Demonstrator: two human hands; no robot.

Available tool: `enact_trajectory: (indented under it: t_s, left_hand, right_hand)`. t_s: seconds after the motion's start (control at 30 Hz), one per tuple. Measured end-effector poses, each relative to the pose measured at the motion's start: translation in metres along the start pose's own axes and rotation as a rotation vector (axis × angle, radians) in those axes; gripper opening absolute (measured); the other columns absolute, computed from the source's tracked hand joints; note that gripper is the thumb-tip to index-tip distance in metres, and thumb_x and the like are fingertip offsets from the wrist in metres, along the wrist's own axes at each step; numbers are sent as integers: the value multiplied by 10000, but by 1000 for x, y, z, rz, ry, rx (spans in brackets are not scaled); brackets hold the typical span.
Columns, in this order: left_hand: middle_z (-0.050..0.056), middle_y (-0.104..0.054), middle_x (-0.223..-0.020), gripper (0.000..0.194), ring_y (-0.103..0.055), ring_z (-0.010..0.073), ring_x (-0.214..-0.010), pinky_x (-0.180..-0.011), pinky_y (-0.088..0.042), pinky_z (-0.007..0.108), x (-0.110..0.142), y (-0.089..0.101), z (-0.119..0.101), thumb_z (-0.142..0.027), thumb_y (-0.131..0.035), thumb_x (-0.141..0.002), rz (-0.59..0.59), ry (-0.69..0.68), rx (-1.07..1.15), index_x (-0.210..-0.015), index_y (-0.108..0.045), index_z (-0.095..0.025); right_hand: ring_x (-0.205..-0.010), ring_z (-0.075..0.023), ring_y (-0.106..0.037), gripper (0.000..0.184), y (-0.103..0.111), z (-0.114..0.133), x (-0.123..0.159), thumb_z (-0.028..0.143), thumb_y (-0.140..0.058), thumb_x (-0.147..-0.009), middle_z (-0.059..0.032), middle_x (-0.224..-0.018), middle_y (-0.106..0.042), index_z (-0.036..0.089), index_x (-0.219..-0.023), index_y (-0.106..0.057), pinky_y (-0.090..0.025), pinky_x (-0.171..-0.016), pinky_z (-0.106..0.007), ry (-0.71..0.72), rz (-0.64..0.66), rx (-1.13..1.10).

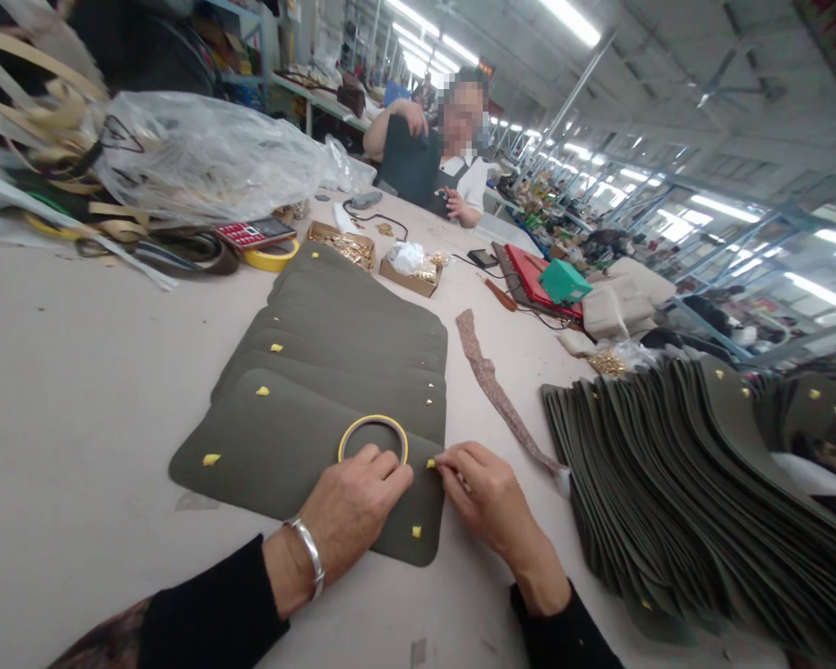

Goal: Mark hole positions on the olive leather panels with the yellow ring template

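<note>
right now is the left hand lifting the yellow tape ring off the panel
No, the left hand rests on the yellow tape ring, which lies flat on the olive panel.

No readable text, labels or numbers anywhere; distant signs too blurred.

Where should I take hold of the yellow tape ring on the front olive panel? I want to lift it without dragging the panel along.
Probably the far arc of the yellow tape ring, pinched across its thin wall from above. It lies flat on the front olive panel, and the left hand covers its near side, so only the far half is open. The right hand is busy at a yellow tab.
</note>
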State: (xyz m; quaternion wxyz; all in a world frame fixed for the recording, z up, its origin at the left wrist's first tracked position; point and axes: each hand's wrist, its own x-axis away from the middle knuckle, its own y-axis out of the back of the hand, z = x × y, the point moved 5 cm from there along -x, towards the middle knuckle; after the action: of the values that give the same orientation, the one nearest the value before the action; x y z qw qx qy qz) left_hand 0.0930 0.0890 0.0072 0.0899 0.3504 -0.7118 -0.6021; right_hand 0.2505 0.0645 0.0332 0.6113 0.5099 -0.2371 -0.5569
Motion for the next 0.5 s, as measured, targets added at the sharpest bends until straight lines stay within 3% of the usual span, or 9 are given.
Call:
enact_trajectory:
  t_s: [0.13,0.37,0.5]
  left_hand:
    - [16,-577,-791,138,-498,188,-744,-592,-415,282,0,1,0,-98,-480,-892,-11,9,9,-840,-550,-205]
    - [19,-604,-775,158,-532,187,-740,-614,-443,282,-1,6,11,-138,-456,-916,-56,22,-8,-830,-571,-203]
    - [11,-650,-767,201,-594,161,-719,-648,-486,267,4,18,24,-177,-398,-958,-199,15,43,-934,-597,-191]
  right_hand:
    - [-750,-183,-629,167,-11,10,-6,96,-505,-890,-71,-786,-651,164,-881,-657,-508,-700,-270,97,133,179]
    - [-578,-137,-607,220,-16,-2,-27,59,-533,-788,-25,-633,-670,180,-674,-678,-410,-568,-215,-263,200,87]
    - [-534,-121,-582,240,-13,7,-21,52,-528,-754,2,-569,-650,187,-624,-677,-356,-522,-209,-300,211,-37]
